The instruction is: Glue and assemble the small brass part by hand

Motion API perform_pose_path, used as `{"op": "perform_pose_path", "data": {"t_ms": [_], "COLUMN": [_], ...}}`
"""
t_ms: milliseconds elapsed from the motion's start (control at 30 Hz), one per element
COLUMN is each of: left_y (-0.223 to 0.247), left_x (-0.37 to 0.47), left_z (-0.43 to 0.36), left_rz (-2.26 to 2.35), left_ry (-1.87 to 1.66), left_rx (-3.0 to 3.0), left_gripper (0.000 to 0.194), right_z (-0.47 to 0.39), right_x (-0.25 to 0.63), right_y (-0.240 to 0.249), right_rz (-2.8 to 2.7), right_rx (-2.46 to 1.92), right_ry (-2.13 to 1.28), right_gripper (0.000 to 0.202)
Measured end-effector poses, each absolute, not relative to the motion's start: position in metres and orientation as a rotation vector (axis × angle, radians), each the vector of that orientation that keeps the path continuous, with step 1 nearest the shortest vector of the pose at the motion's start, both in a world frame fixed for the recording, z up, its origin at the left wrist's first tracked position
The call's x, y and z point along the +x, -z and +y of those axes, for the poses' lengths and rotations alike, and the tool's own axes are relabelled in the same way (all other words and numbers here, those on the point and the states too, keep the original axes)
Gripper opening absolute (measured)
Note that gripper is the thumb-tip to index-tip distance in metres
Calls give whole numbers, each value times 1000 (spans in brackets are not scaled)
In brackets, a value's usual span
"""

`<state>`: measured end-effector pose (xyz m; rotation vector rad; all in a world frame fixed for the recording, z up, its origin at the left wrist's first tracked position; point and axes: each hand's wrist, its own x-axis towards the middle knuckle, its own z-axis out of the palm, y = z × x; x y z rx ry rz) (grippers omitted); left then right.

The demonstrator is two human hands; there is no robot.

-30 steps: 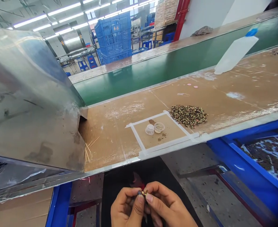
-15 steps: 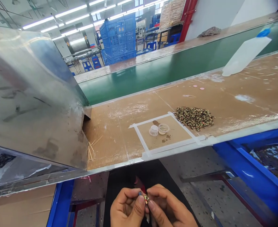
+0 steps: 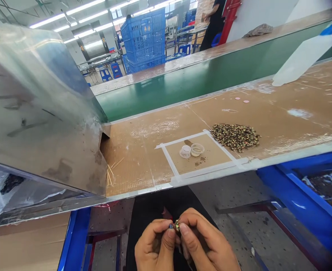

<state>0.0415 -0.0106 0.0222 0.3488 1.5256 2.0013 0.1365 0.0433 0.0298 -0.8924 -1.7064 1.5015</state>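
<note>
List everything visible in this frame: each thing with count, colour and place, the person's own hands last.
small part: one, multicoloured, pinched between both hands' fingertips
pile of parts: one, dark and gold, on the bench, right of the taped square
taped square: one, white, at the bench's near edge
cups: two, clear, inside the taped square
sticks: a few, tan, beside the metal chute
metal chute: one, silver, left
conveyor belt: one, green, behind the bench
bottle: one, white with blue cap, far right
crates: stacked, blue, background
bin: one, blue, lower right
left hand: bottom centre
right hand: bottom centre
</note>
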Motion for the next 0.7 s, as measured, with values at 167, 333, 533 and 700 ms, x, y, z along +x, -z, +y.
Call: {"op": "perform_pose_path", "data": {"t_ms": [167, 333, 533, 700], "left_y": [-13, -4, -5, -7], "left_x": [37, 27, 17, 11], "left_z": [-15, -22, -24, -23], "left_rz": [1531, 1636, 1622, 1681], "left_ry": [-1989, -1899, -1822, -1823], "left_rx": [452, 782, 896, 1215], "left_gripper": [24, 13, 3, 12], "right_z": [45, 48, 52, 56], "right_x": [138, 141, 148, 146], "right_y": [-30, -25, -27, -33], "right_rz": [-1762, -1892, -2038, -2042], "right_rx": [-915, -890, -865, -859], "right_ry": [-1461, -1368, -1273, -1251], "right_gripper": [28, 25, 24, 28]}}
